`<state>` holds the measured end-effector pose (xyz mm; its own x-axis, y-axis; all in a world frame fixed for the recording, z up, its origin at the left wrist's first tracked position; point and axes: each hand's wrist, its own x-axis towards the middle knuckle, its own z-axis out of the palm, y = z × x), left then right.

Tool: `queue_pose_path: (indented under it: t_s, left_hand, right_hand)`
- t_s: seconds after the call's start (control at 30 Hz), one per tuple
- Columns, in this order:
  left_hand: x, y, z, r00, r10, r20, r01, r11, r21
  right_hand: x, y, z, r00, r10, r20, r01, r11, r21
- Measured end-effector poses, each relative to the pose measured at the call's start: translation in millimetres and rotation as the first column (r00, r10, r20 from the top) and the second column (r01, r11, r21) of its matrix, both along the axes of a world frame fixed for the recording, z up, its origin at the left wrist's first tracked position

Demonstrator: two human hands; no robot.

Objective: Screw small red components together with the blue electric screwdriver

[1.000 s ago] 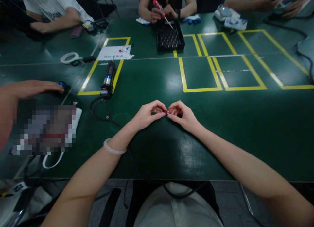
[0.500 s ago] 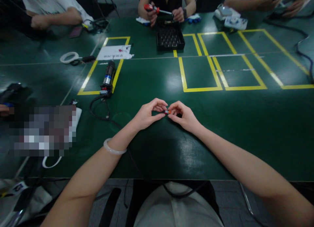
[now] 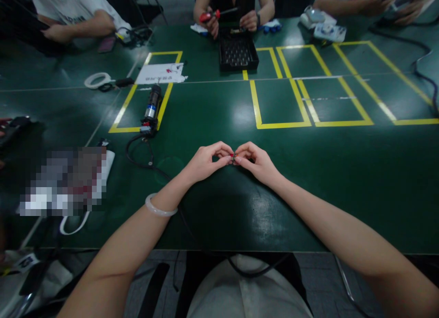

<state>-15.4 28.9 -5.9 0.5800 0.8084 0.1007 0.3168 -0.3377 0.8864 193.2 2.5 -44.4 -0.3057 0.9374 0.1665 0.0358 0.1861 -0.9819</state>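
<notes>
My left hand (image 3: pixel 206 162) and my right hand (image 3: pixel 258 163) meet fingertip to fingertip just above the green table (image 3: pixel 219 208). Both pinch one tiny red and dark part (image 3: pixel 233 157) between thumb and forefinger. The part is mostly hidden by the fingertips. A pale bangle (image 3: pixel 158 208) sits on my left wrist.
A black electric screwdriver (image 3: pixel 151 108) with a cable lies in a yellow-taped box to the left. A black parts tray (image 3: pixel 238 52) stands at the far side before a person holding a red-handled screwdriver (image 3: pixel 210 15). A tape roll (image 3: pixel 97 80) and paper sheet (image 3: pixel 160 73) lie far left.
My fingertips have closed in on the red part, so less of it shows. The person opposite has swung the red-handled screwdriver up. The arm at the left edge has withdrawn.
</notes>
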Motion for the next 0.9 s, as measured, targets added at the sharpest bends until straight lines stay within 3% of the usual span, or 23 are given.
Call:
queue_pose_path:
  t_s: [0.23, 0.37, 0.5, 0.6, 0.67, 0.77, 0.83, 0.9]
  left_hand:
    - [0.1, 0.6, -2.1, 1.0, -0.01, 0.003, 0.01, 0.996, -0.093]
    - [0.4, -0.3, -2.9, 1.0, -0.031, -0.001, 0.031, 0.991, -0.129]
    - [-3.8, 4.4, -3.4, 0.997, 0.021, -0.076, -0.024, 0.999, -0.032]
    - [-17.1, 17.3, -4.7, 0.971, 0.161, -0.178, -0.133, 0.978, 0.159]
    - [-33.1, 29.9, -5.6, 0.914, 0.329, -0.238, -0.232, 0.905, 0.357]
    - [-67.1, 48.5, -5.4, 0.74, 0.623, -0.252, -0.375, 0.694, 0.614]
    - [-93.3, 57.5, -5.0, 0.568, 0.789, -0.233, -0.475, 0.546, 0.691]
    - [-118.3, 63.3, -5.9, 0.418, 0.873, -0.25, -0.526, 0.457, 0.718]
  right_hand:
    - [0.1, -3.0, 1.7, 0.977, -0.038, 0.208, -0.012, 0.972, 0.235]
    - [0.4, -4.3, 5.3, 0.961, -0.053, 0.273, -0.019, 0.967, 0.252]
    - [1.5, -3.1, 6.2, 0.968, -0.057, 0.244, 0.004, 0.977, 0.213]
    - [2.9, -1.6, 5.4, 0.972, -0.065, 0.227, 0.019, 0.98, 0.2]
    - [3.6, -0.8, 4.8, 0.974, -0.062, 0.22, 0.02, 0.981, 0.191]
    - [3.6, -0.6, 4.5, 0.978, -0.052, 0.204, 0.017, 0.985, 0.171]
    - [3.2, -0.9, 4.7, 0.98, -0.045, 0.192, 0.015, 0.988, 0.155]
    - [2.8, -1.2, 5.1, 0.982, -0.039, 0.184, 0.013, 0.99, 0.139]
